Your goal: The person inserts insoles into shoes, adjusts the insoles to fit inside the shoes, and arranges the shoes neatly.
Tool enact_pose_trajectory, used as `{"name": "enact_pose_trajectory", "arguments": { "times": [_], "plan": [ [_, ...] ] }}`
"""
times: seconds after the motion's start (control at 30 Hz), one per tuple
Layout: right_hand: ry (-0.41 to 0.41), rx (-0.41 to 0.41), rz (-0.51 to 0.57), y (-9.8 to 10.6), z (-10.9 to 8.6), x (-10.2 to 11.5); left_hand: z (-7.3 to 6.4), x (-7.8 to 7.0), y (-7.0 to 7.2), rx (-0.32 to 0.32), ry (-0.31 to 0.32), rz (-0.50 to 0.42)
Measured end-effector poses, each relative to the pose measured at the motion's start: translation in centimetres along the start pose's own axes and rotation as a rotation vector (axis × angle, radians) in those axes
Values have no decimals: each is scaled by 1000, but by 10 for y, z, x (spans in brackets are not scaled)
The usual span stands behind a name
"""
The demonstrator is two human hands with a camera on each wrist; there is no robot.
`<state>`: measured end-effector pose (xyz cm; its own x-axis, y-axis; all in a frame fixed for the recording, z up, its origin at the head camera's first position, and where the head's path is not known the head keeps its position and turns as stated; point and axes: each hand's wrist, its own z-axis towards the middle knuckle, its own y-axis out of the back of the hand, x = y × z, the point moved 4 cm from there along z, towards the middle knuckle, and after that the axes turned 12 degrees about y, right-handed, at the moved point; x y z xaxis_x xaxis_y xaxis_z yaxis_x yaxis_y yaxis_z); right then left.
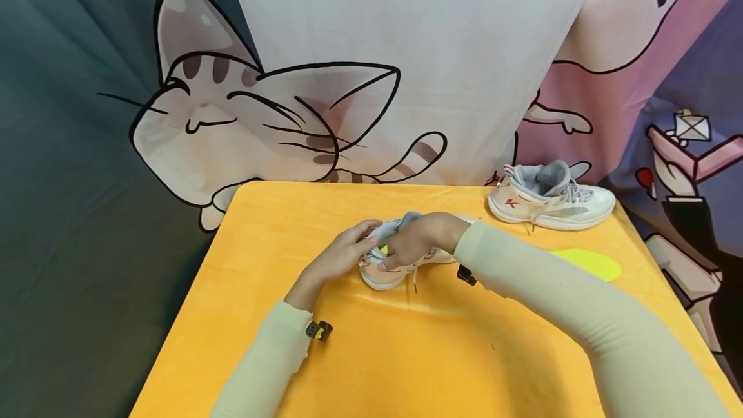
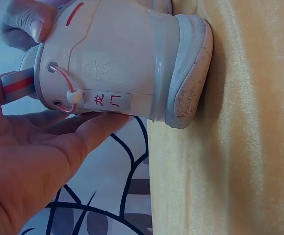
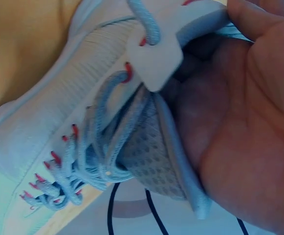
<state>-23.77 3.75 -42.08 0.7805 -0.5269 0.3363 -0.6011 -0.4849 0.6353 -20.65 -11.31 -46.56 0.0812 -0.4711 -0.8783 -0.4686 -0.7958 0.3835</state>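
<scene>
A white sneaker (image 1: 380, 279) with red eyelets and grey laces (image 3: 90, 156) stands on the table under both hands. My left hand (image 1: 339, 253) holds it at the heel, fingers along its far side and thumb by the grey-and-red pull tab (image 2: 18, 87). The right hand (image 1: 415, 240) reaches into the shoe's opening; its thumb lies over the collar near the heel. Inside the shoe its other fingers are hidden, so their grip is unclear. A bit of yellow insole (image 1: 384, 249) shows inside the opening. The grey tongue (image 3: 156, 156) lies against the right palm.
A second white sneaker (image 1: 557, 202) stands at the table's back right. In front of it lies a flat yellow-green insole (image 1: 589, 263), partly hidden by the right sleeve. A yellow cloth covers the table (image 1: 371, 360); a printed cat curtain (image 1: 371, 18) hangs behind its back edge.
</scene>
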Motion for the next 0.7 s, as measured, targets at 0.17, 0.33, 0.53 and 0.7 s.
{"name": "enact_pose_trajectory", "arguments": {
  "times": [0.17, 0.33, 0.53, 0.7],
  "plan": [
    [-4, 7, 51, -4, -1, -4, 1, -1, -1, 1, -14, 24],
    [3, 23, 43, -4, 0, -3, 1, -1, 0, 12, -13, 9],
    [3, 54, -7, 1, -2, 0, 1, 0, 0, 17, 4, -2],
    [-4, 144, -53, 12, -5, 8, 0, -1, 0, 27, 3, 4]
  ]
}}
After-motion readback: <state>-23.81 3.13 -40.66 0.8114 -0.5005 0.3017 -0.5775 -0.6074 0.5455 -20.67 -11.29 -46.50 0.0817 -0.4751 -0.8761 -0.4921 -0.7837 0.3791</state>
